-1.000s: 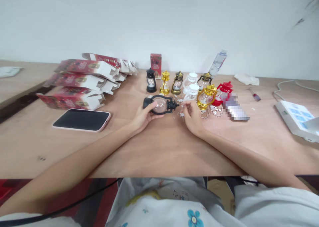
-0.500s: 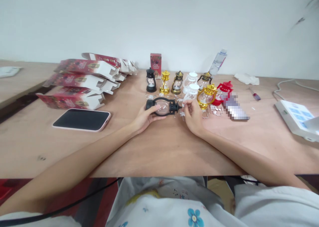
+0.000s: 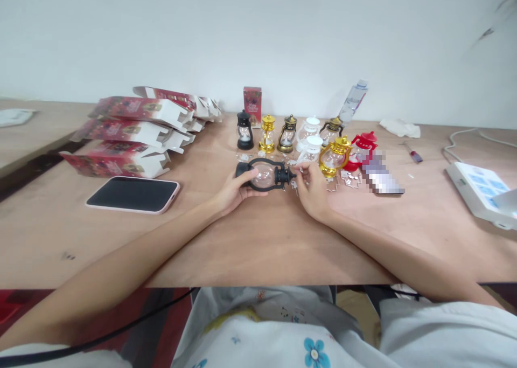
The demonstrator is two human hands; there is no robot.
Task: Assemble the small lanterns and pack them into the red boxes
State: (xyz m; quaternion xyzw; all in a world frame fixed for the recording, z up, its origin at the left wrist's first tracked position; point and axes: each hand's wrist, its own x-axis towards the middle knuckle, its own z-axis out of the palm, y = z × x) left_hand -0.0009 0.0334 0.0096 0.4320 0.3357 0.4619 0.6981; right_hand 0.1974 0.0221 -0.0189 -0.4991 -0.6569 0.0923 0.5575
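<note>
A black lantern [image 3: 264,175] with a clear globe lies on its side above the table, its base toward the left. My left hand [image 3: 236,191] is wrapped round its base end, thumb over the globe. At the lantern's top tip, my right hand [image 3: 313,187] has thumb and forefinger pinched together; whatever small part sits between them is too small to make out. Just behind stand lanterns in several colours: a black one [image 3: 244,131], a gold one [image 3: 267,134], a bronze one [image 3: 287,134], white ones [image 3: 310,148] and a red one [image 3: 365,144].
Open red-and-white boxes [image 3: 121,131] are piled at the left, behind a phone [image 3: 133,194]. A red box [image 3: 252,104] and a tilted bottle [image 3: 354,103] stand at the back. Small metal pieces [image 3: 351,179], another phone [image 3: 382,176] and a white device [image 3: 480,190] lie to the right.
My right hand has shifted slightly at the lantern's tip, its fingers now nearer the black top. The lantern and my left hand have moved very little.
</note>
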